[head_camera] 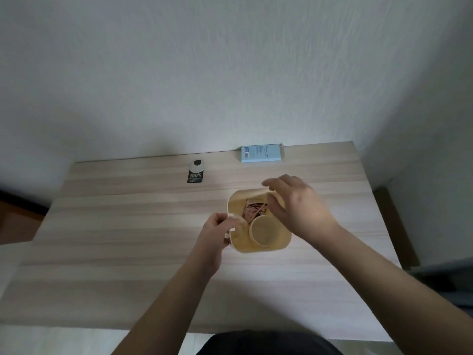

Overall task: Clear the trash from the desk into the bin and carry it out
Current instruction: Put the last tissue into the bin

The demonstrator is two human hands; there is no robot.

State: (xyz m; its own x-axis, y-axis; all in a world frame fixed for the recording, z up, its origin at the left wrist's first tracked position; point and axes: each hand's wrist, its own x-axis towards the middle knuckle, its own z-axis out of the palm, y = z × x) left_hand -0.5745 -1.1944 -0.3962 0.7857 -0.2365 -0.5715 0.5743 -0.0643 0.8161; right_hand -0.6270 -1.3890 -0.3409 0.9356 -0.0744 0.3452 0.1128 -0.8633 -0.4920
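A small cream bin (pixel 266 248) stands on the wooden desk (pixel 128 239), right of centre. Inside it lie a paper cup (pixel 265 233) on its side and a dark patterned wrapper (pixel 253 210). My left hand (pixel 217 233) grips the bin's left rim, fingers curled over the edge. Above the bin's right side hovers my right hand (pixel 297 206), its fingers loosely spread and holding nothing. On the desk sit a black tag with "100%" printed on it (pixel 195 172) at the back left and a light blue box (pixel 261 154) against the wall.
The desk's far edge meets a white wall. Its right edge drops off near a dark shape (pixel 445 285) on the floor. Bare desk surface lies left of and in front of the bin.
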